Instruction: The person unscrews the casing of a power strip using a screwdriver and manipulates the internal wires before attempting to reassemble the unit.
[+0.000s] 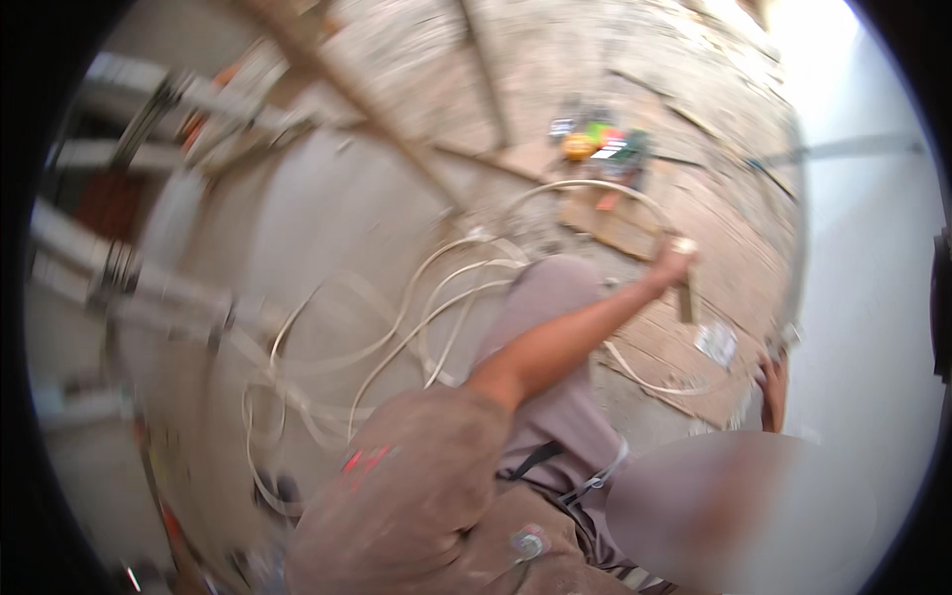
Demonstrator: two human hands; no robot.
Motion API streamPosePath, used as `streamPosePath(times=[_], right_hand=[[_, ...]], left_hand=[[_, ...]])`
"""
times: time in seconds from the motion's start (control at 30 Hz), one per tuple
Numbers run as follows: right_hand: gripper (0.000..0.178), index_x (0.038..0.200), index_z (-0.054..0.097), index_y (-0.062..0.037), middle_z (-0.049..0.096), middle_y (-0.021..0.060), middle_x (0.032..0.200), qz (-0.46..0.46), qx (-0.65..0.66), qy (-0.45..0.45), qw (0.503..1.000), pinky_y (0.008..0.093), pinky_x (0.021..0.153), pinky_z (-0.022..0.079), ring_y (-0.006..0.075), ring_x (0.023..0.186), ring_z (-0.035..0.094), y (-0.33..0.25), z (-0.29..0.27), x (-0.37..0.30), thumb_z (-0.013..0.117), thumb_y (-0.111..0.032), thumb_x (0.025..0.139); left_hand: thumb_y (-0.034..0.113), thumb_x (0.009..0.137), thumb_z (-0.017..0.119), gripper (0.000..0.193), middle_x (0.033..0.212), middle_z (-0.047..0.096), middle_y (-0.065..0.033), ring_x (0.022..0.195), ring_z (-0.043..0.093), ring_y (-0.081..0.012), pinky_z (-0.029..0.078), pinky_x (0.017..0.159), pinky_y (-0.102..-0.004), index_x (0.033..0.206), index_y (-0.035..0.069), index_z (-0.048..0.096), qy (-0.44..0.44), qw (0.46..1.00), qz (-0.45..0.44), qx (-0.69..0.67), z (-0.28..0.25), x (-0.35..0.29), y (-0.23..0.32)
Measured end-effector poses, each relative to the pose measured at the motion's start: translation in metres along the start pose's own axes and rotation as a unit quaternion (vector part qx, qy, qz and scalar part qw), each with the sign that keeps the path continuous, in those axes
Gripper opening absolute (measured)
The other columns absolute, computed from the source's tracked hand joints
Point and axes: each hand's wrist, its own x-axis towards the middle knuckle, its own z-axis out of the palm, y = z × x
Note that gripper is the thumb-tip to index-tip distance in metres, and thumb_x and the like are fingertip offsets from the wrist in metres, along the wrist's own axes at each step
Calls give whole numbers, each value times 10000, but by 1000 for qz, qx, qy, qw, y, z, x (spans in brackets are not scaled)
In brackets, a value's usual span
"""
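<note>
Neither of my own hands shows in the head view. A co-worker in a brown shirt crouches close in front of me, wearing light trousers. One of the co-worker's hands is closed on a flat, light-brown strip with a pale top; motion blur hides its kind. A white cable arcs to that hand. Near the white wall is another hand, its fingers partly visible; I cannot tell whether it touches the wall.
Loops of cable lie on the grey floor. Colourful small items sit on brown boards, with a crumpled clear wrapper nearby. A blurred ladder-like metal frame stands at left; a white wall bounds the right.
</note>
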Motion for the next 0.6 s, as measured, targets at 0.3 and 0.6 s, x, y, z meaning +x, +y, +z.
streamPosePath(times=[0.3, 0.6], right_hand=[[722, 1478, 211, -79, 477, 195, 1347, 4, -17, 1, 1000, 504, 1014, 357, 321, 1280, 449, 23, 11, 7, 535, -436, 940], [705, 1470, 207, -115, 540, 118, 1328, 18, -29, 22, 999, 519, 1012, 312, 319, 1304, 416, 51, -16, 41, 540, -439, 939]], left_hand=[[192, 704, 663, 611, 1188, 523, -216, 1089, 567, -371, 476, 902, -439, 1242, 105, 385, 117, 992, -14, 44, 6, -14, -3], [129, 709, 616, 557, 1168, 500, -186, 1102, 550, -365, 465, 905, -430, 1220, 122, 395, 85, 996, -39, -5, 21, -29, 29]])
